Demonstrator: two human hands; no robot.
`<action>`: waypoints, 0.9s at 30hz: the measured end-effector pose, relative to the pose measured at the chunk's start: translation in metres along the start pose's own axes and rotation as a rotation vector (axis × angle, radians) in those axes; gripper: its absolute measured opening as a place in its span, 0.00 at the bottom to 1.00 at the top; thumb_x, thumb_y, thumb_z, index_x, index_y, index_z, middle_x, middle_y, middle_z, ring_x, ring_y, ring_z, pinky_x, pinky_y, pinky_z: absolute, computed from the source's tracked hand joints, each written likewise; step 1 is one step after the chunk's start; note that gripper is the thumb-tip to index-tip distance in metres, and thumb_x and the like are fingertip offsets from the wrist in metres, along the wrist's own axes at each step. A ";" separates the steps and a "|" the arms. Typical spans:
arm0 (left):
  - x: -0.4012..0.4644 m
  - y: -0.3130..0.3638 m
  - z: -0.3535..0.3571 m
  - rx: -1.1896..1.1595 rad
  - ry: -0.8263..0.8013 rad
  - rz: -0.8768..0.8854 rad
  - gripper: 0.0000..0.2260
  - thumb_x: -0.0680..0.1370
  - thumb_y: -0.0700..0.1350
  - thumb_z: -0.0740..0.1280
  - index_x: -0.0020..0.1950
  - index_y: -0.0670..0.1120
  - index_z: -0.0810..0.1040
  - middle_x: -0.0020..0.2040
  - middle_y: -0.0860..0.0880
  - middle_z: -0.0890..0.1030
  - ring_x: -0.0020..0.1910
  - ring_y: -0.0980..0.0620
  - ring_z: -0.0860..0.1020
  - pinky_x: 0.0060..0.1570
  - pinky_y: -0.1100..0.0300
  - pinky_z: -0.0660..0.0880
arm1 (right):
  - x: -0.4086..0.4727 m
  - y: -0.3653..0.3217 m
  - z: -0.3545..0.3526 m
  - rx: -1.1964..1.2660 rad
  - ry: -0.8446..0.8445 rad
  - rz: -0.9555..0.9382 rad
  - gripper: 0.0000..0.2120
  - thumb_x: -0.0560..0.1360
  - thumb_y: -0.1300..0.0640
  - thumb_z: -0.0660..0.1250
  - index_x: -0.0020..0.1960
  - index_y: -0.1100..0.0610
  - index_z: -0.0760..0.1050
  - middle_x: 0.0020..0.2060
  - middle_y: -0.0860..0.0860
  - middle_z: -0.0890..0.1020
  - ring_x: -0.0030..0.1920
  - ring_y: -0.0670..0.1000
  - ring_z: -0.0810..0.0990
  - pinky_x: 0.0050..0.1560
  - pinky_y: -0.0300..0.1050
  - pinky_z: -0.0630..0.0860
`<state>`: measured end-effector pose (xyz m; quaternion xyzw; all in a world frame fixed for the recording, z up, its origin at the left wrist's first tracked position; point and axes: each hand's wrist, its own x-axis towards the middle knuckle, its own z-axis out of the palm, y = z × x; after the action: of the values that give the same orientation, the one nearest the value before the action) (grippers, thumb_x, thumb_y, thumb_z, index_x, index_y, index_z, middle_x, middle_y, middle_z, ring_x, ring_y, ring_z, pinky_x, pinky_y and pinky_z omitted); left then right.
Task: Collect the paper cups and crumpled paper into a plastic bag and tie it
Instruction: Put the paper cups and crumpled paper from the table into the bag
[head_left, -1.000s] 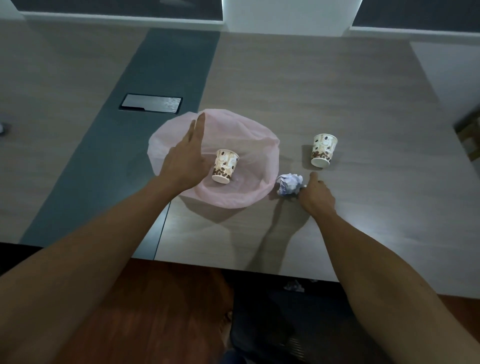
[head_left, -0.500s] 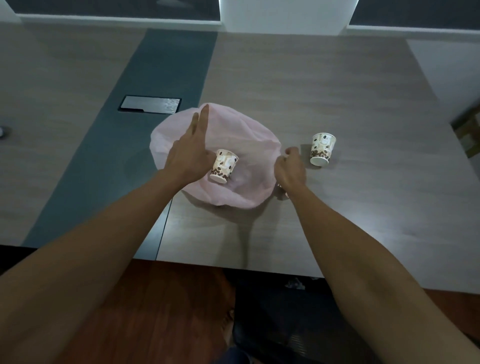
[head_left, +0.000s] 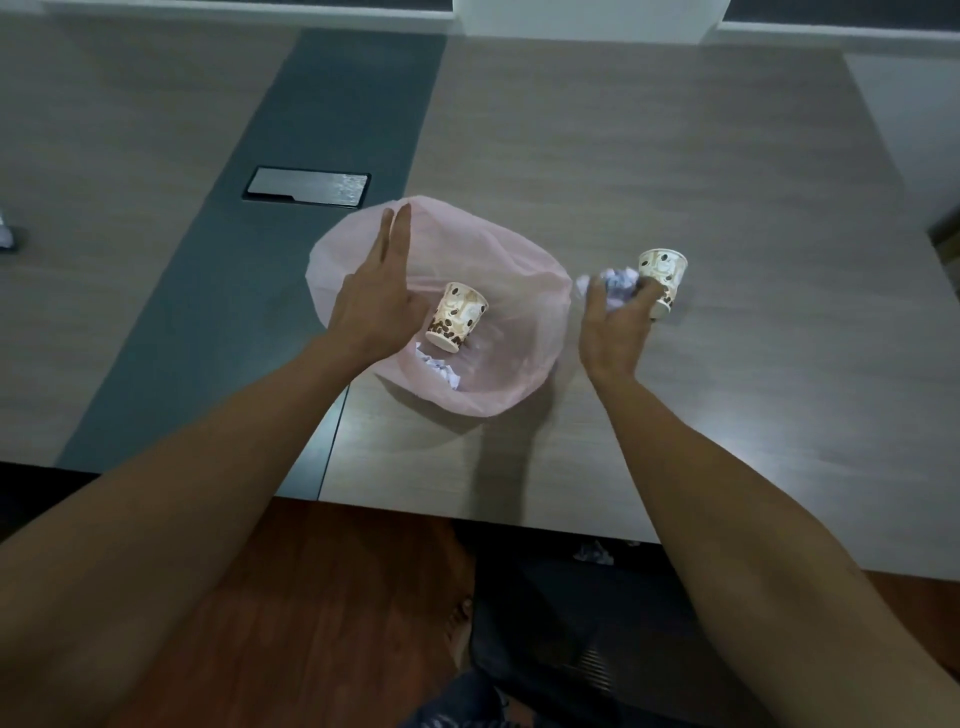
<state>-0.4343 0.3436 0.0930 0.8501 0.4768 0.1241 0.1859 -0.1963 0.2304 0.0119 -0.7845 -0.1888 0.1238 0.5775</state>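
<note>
1. A metal cover plate (head_left: 306, 185) is seen set flush in the dark strip of the bench (head_left: 675, 130), left of the other items.
2. The left hand (head_left: 376, 296) is held with fingers straight and together, edge-on against the left rim of the pink plastic bag (head_left: 509, 270); nothing is gripped by it.
3. The bag lies open on the bench. One paper cup (head_left: 457, 317) is seen inside it, tilted, just beside the left hand. A ball of crumpled paper (head_left: 441, 370) lies inside near the front rim.
4. The right hand (head_left: 613, 327) is raised just right of the bag, fingers curled round a second crumpled paper ball (head_left: 615, 283).
5. A second paper cup (head_left: 665, 270) stands on the bench behind that hand, partly hidden.
</note>
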 end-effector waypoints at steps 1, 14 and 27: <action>0.001 0.001 0.000 -0.008 0.009 -0.010 0.45 0.75 0.42 0.68 0.83 0.53 0.43 0.84 0.52 0.50 0.59 0.37 0.79 0.59 0.43 0.75 | -0.007 -0.017 0.008 0.074 -0.006 -0.056 0.19 0.79 0.46 0.66 0.64 0.55 0.66 0.53 0.50 0.79 0.48 0.45 0.82 0.50 0.48 0.80; 0.001 -0.003 -0.010 -0.030 0.118 -0.029 0.43 0.75 0.38 0.67 0.84 0.47 0.46 0.80 0.46 0.62 0.61 0.38 0.76 0.60 0.46 0.75 | -0.030 0.037 0.053 -0.331 -0.454 0.154 0.15 0.75 0.58 0.67 0.61 0.49 0.78 0.73 0.55 0.66 0.71 0.60 0.70 0.70 0.55 0.70; 0.019 0.049 0.003 -0.139 0.286 -0.024 0.43 0.75 0.38 0.65 0.83 0.52 0.43 0.78 0.41 0.65 0.49 0.35 0.78 0.51 0.43 0.79 | 0.080 -0.035 0.000 -0.249 -0.511 -0.195 0.27 0.79 0.67 0.61 0.77 0.57 0.65 0.75 0.56 0.68 0.74 0.55 0.67 0.73 0.46 0.63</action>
<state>-0.3860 0.3355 0.1125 0.8030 0.4990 0.2744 0.1759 -0.1304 0.2750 0.0470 -0.7708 -0.4164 0.2371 0.4198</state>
